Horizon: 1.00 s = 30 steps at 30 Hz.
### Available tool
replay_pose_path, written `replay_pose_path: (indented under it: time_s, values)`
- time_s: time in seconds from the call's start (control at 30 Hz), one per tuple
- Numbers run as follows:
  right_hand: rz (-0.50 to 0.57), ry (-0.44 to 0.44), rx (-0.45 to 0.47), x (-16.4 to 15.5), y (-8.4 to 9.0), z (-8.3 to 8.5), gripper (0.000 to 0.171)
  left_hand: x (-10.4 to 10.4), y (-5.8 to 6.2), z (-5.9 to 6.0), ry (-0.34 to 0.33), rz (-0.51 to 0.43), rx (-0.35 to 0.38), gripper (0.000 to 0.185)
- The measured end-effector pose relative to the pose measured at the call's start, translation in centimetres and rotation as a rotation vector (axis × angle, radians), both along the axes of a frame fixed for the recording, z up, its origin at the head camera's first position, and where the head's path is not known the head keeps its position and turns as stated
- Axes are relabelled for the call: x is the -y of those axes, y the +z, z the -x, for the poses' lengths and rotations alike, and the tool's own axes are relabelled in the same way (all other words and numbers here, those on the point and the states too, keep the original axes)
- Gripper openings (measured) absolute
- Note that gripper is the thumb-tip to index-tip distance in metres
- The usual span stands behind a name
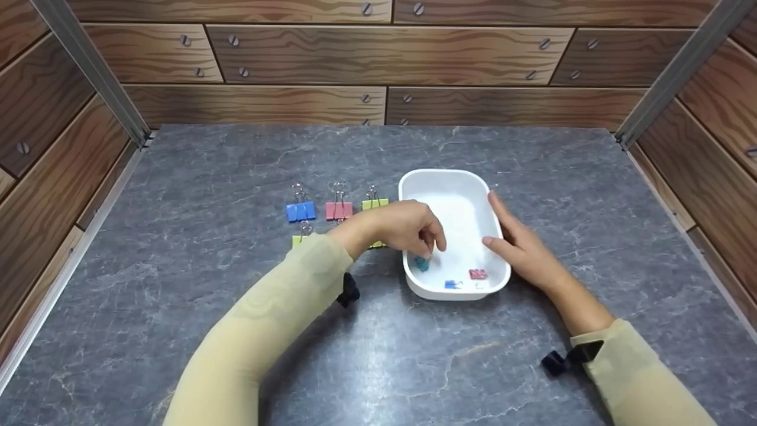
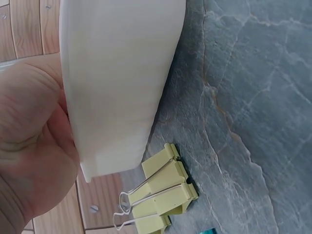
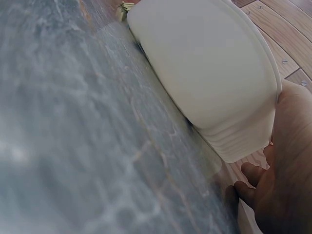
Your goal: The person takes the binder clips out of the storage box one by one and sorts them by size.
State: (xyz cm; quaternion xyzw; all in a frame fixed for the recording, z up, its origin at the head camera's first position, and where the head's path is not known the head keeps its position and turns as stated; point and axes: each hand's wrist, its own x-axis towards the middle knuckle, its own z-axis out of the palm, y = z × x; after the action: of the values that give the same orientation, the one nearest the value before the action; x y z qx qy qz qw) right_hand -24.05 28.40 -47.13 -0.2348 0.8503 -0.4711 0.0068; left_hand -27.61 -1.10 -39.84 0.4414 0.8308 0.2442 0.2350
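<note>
At the centre of the head view, the left hand (image 1: 408, 228) reaches over the left rim of a white plastic tray (image 1: 414, 183), its curled fingertips pinching a teal binder clip (image 1: 421, 263) just above the tray floor. The right hand (image 1: 520, 242) lies with fingers straight against the tray's right wall. A blue clip (image 1: 452, 284) and a red clip (image 1: 477, 274) lie in the tray's lower end. On the grey marble bench (image 1: 236, 331), left of the tray, sit blue (image 1: 300, 210), pink (image 1: 339, 209) and yellow-green binder clips (image 2: 163, 195).
</note>
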Motion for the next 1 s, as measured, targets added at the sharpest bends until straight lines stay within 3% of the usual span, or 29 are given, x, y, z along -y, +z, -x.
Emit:
replay_pose_path:
  time_s: [0.4, 0.57, 0.73, 1.0]
  values:
    - [0.001, -0.004, 0.025, -0.1, 0.2, 0.0, 0.078, 0.3, 0.7, -0.7, 0.082, -0.284, 0.106, 0.019]
    - [-0.004, -0.003, 0.025, -0.1, 0.1, 0.0, 0.077, 1.1, 1.5, -1.3, 0.163, -0.39, 0.115, 0.016]
    - [-0.006, -0.004, 0.009, 0.0, 0.0, 0.0, 0.078, 2.6, 2.4, -1.8, 0.258, -0.477, 0.084, 0.016]
    - [-0.016, -0.011, 0.005, 0.0, 0.1, -0.1, 0.077, 6.0, 3.4, -2.7, 0.358, -0.522, 0.032, 0.019]
